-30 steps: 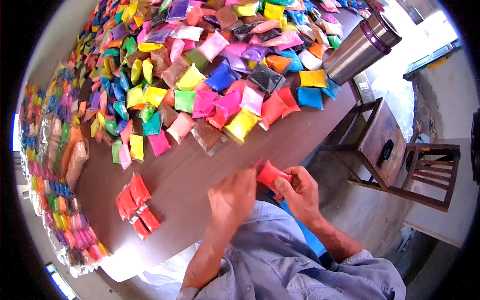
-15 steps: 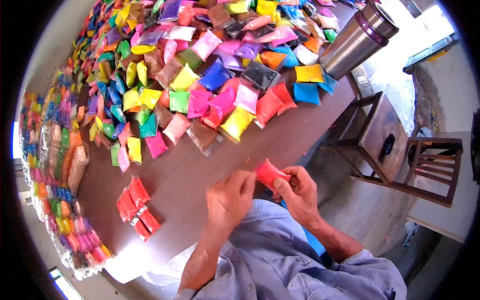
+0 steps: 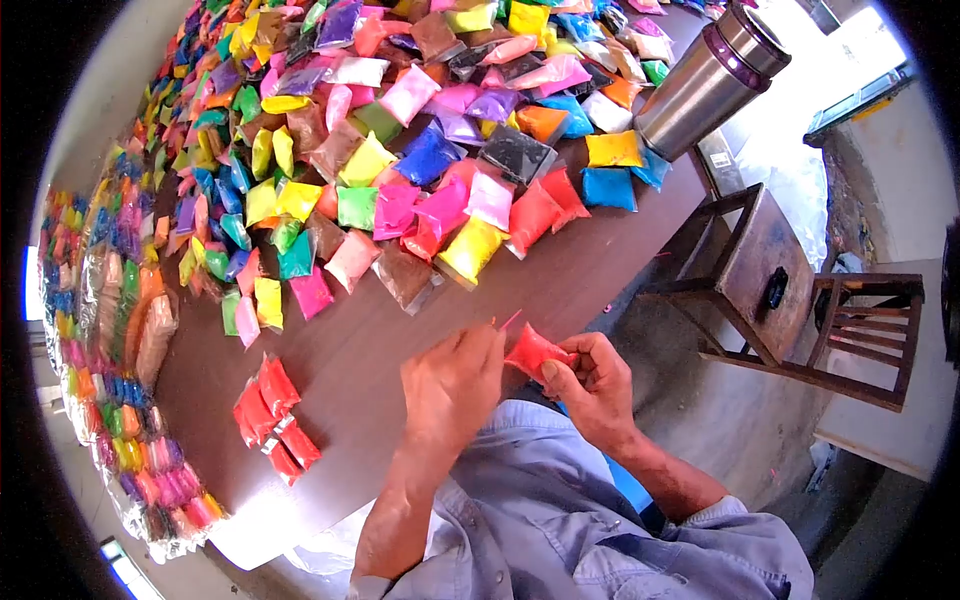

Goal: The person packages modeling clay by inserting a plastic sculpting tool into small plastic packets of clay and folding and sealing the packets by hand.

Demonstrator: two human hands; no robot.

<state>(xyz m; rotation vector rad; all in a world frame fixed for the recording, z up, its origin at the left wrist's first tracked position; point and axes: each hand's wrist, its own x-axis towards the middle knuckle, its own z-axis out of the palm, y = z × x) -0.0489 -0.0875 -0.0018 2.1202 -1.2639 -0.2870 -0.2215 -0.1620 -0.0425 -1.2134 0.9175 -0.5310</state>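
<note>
My right hand [image 3: 594,388] grips a small red packet [image 3: 536,353] between thumb and fingers at its right end. Beside the packet's left end, my left hand [image 3: 452,385] is closed, its fingertips near a thin pink-red strip [image 3: 511,319]; whether the fingers hold the strip I cannot make out. Several red packets [image 3: 278,388] lie together on the brown table [image 3: 360,350] to the left of my hands. Beyond my hands, a large heap of colourful packets [image 3: 430,155] covers the far part of the table.
A steel flask [image 3: 705,90] with a purple band stands at the heap's right side. Bundles of wrapped packets [image 3: 150,330] line the left edge. Right of the table are a wooden stool [image 3: 765,275] with a black object on it and a wooden chair [image 3: 870,335].
My left hand has shifted slightly left, away from the packet. A thin pink-red strip now shows between the hands. My right hand still holds the packet, which is tilted a little differently.
</note>
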